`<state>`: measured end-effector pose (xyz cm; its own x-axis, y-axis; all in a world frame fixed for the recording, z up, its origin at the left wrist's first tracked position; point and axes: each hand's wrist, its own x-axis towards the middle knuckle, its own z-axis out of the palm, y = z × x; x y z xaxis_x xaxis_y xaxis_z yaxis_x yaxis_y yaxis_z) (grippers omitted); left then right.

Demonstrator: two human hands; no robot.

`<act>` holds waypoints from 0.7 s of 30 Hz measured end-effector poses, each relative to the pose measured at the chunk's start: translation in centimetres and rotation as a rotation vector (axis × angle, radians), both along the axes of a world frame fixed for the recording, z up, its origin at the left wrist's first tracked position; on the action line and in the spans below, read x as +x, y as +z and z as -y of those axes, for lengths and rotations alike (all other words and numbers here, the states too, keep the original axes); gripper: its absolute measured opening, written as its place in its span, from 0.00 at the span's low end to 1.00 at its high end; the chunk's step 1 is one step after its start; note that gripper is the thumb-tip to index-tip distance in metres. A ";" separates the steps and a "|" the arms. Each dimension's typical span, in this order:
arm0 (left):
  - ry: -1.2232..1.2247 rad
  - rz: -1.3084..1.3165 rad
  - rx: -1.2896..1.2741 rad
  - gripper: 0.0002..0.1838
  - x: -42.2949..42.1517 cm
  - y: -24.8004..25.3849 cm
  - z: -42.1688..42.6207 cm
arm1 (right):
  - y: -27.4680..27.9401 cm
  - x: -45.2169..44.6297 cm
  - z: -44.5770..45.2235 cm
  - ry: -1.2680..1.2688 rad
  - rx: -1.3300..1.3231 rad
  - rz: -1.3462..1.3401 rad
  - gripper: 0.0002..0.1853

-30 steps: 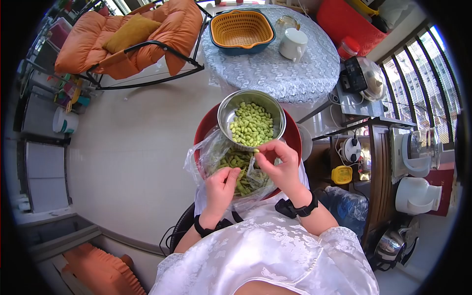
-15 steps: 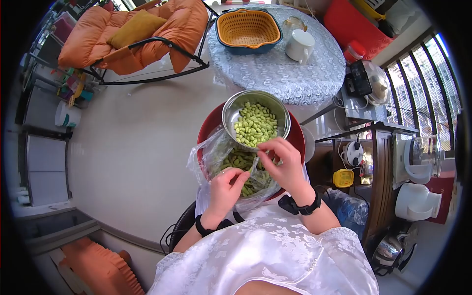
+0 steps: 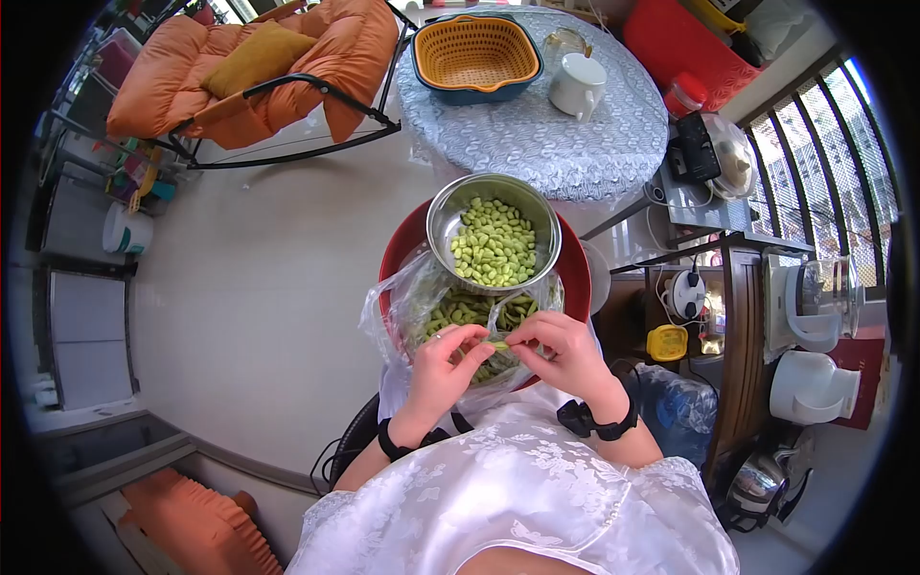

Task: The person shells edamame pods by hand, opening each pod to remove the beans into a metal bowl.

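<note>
A green bean pod [image 3: 497, 345] is pinched between the fingertips of my left hand [image 3: 447, 366] and my right hand [image 3: 563, 353]. Both hands are over a clear plastic bag [image 3: 391, 297] that holds many darker green pods [image 3: 462, 309]. The bag lies in a red basin [image 3: 577, 278]. Beyond my hands, a steel bowl [image 3: 546, 228] with shelled green beans [image 3: 494, 241] rests at the far side of the basin.
A round table [image 3: 537, 144] with a lace cloth carries an orange basket [image 3: 476, 53] and a white mug [image 3: 578, 84]. An orange padded chair [image 3: 172, 67] is at the upper left. A wooden shelf unit [image 3: 746, 335] is at the right.
My right hand has moved down from the rim of the steel bowl to my left hand. Its fingers have closed on the pod. The view has shifted slightly.
</note>
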<state>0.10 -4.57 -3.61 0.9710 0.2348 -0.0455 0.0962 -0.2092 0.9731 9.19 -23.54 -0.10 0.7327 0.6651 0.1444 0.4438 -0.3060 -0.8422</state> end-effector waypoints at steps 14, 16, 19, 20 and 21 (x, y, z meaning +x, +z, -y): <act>-0.006 -0.060 0.093 0.07 -0.4 -0.6 -0.4 | -3.7 5.2 9.8 -0.767 -0.101 0.189 0.03; -0.004 -0.067 0.094 0.06 -0.5 -0.6 -0.4 | -5.9 5.8 11.3 -0.787 -0.161 0.165 0.03; -0.012 -0.068 0.089 0.06 -0.5 -0.4 -0.4 | -8.6 6.5 12.3 -0.825 -0.294 0.112 0.05; -0.022 -0.094 0.098 0.07 -0.6 -0.4 -0.6 | -9.3 6.7 12.6 -0.842 -0.368 0.085 0.05; -0.032 -0.120 0.108 0.07 -0.5 -0.4 -0.6 | -10.2 7.0 13.1 -0.848 -0.370 0.086 0.05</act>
<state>-0.44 -4.02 -3.98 0.9672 0.2133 -0.1377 0.2019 -0.3173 0.9266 16.22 -36.61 -10.32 0.9916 -0.0737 0.1066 0.0052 -0.7997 -0.6004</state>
